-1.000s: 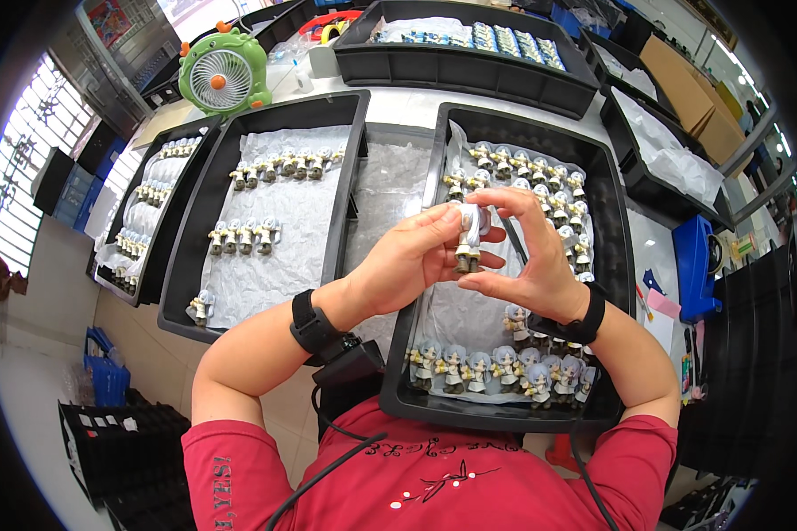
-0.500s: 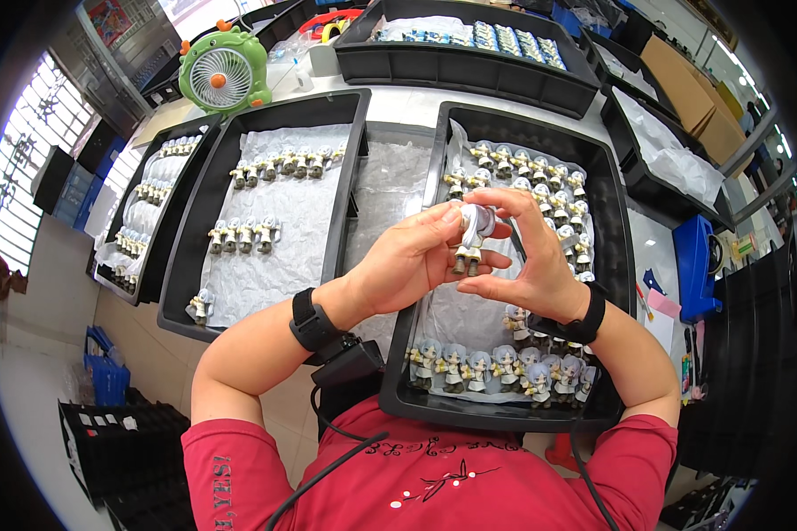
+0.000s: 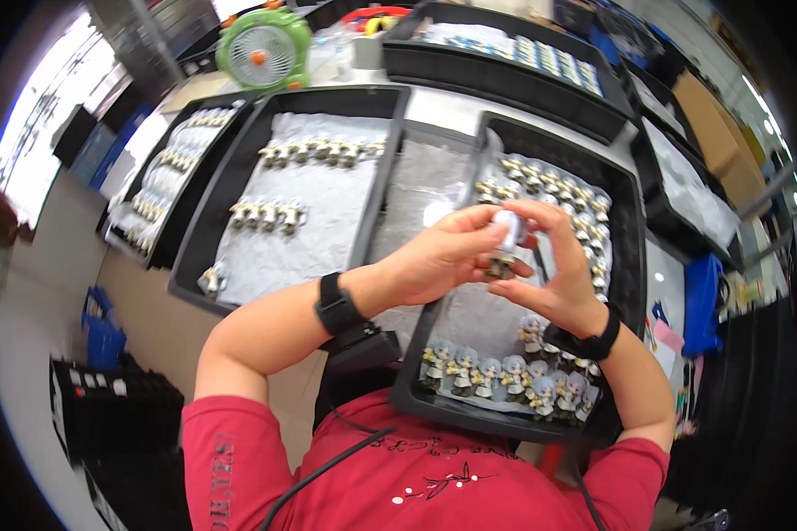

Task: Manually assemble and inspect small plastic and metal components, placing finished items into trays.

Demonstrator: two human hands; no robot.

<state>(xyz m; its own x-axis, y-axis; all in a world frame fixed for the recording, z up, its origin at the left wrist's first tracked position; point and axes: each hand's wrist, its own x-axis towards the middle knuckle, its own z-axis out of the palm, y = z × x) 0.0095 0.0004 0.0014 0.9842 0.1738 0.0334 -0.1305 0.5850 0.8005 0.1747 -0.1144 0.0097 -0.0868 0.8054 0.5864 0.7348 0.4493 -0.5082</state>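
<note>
A small figurine (image 3: 506, 246) with pale hair, a white outfit and brown feet is held upright above the right black tray (image 3: 630, 208). My left hand (image 3: 438, 257) pinches it from the left between thumb and fingers. Round its other side curls my right hand (image 3: 560, 274), fingertips at its top and thumb low near its feet. Motion blur and the fingers hide part of it. Below, similar figurines (image 3: 515, 376) stand in a row along the tray's near end on white paper. More figurines (image 3: 553, 184) fill the far and right parts of that tray.
To the left, a second black tray (image 3: 387, 177) holds short rows of figurines (image 3: 266, 215) on paper, with another tray (image 3: 155, 258) beyond it. A green fan (image 3: 263, 50) and a large bin (image 3: 505, 81) stand at the back. A blue holder (image 3: 704, 301) is at the right.
My head view has shifted, so the trays sit farther right in the picture. The figurine has turned and tilted slightly between my hands, which both keep hold of it.
</note>
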